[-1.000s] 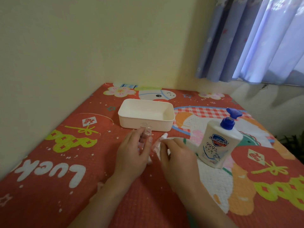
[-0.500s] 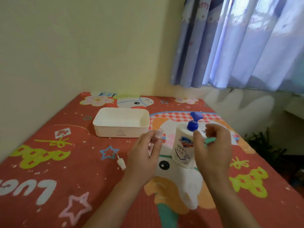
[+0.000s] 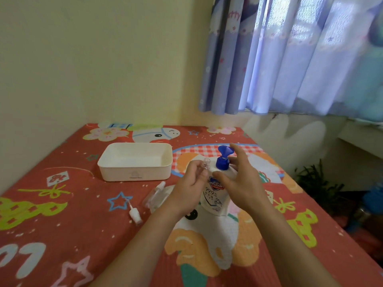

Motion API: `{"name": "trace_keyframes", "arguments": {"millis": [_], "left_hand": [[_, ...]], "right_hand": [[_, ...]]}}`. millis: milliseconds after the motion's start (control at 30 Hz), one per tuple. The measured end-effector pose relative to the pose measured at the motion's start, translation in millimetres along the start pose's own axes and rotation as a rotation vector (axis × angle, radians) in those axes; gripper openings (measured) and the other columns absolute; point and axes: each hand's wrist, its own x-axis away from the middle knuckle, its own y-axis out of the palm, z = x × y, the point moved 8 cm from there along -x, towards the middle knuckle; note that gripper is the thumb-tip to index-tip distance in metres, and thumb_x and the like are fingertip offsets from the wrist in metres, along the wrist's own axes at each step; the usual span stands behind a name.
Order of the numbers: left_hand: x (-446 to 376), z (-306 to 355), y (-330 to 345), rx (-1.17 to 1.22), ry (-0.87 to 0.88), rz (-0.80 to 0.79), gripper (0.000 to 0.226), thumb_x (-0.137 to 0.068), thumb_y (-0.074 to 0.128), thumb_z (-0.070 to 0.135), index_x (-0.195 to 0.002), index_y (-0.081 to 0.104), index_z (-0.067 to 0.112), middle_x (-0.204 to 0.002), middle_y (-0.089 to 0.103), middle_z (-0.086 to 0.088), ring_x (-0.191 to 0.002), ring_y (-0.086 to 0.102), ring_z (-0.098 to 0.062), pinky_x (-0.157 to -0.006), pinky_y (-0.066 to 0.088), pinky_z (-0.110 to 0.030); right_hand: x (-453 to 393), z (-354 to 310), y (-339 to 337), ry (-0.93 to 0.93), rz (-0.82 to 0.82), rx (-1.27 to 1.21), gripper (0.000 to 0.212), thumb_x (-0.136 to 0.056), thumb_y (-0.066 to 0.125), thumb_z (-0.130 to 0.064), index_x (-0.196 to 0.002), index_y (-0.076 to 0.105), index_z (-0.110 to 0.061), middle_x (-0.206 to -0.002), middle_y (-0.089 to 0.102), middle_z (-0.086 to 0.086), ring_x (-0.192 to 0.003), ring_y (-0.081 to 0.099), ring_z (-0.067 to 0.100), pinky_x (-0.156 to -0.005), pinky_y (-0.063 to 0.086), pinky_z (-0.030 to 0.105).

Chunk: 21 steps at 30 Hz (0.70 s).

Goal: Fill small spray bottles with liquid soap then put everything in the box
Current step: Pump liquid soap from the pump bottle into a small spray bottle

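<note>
Small bottle held beside the soap pump
Left hand grips a clear spray bottle; right hand, fingers seemingly relaxed, reaches the soap bottle.

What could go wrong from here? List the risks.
1. The left hand holds the small clear spray bottle with its narrow open mouth beside the blue pump of the soap bottle; soap could miss and land on the bedsheet.
2. The soap bottle stands on soft bedding; pressing with the right hand may tip it.
3. The loose spray cap could roll away.
</note>
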Motion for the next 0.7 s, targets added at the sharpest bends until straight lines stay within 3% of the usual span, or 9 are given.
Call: {"name": "trace_keyframes", "arguments": {"millis": [200,300,400,533,700], "left_hand": [[11.6,0.3,-3.7,0.028,0.012,0.021,0.026,-0.103,0.039,0.039,-0.127,0.045,0.032,-0.123,0.061,0.013,-0.115,0.055,0.003,-0.096,0.046,-0.023],[28.2,4.8,-12.4,-0.010,0.022,0.039,0.020,-0.101,0.039,0.042,-0.120,0.044,0.043,-0.121,0.059,0.022,-0.115,0.051,0.015,-0.090,0.042,-0.011],[47.7,11.7,-24.8,-0.046,0.020,0.058,0.014,-0.101,0.039,0.043,-0.111,0.043,0.051,-0.106,0.055,0.040,-0.104,0.045,0.031,-0.082,0.039,-0.001],[64.9,14.5,-35.6,-0.058,0.046,0.062,0.024,-0.095,0.039,0.051,-0.117,0.047,0.046,-0.111,0.058,0.042,-0.112,0.048,0.022,-0.092,0.041,-0.015],[72.6,21.1,-41.8,-0.111,0.068,0.049,0.024,-0.101,0.042,0.042,-0.122,0.050,0.036,-0.115,0.065,0.023,-0.111,0.057,0.010,-0.088,0.047,-0.015]], "right_hand": [[9.5,-9.4,0.8,-0.087,-0.019,0.037,0.083,-0.084,0.071,-0.028,-0.148,0.018,-0.037,-0.112,0.050,-0.022,-0.115,0.054,0.013,-0.092,0.050,0.038],[20.0,-15.7,5.7,-0.119,-0.070,0.018,0.086,-0.085,0.070,-0.030,-0.148,0.013,-0.042,-0.111,0.048,-0.026,-0.110,0.052,0.006,-0.093,0.050,0.036],[33.0,-24.4,10.7,-0.160,-0.101,0.003,0.087,-0.085,0.070,-0.030,-0.147,0.012,-0.045,-0.104,0.044,-0.036,-0.103,0.049,-0.001,-0.089,0.048,0.030],[45.7,-35.9,18.8,-0.199,-0.134,-0.007,0.084,-0.084,0.070,-0.030,-0.146,0.016,-0.046,-0.101,0.043,-0.044,-0.099,0.053,-0.003,-0.088,0.051,0.028],[53.8,-42.8,21.2,-0.242,-0.203,0.011,0.077,-0.087,0.065,-0.030,-0.143,0.017,-0.052,-0.111,0.049,-0.038,-0.105,0.057,-0.001,-0.089,0.051,0.026]]}}
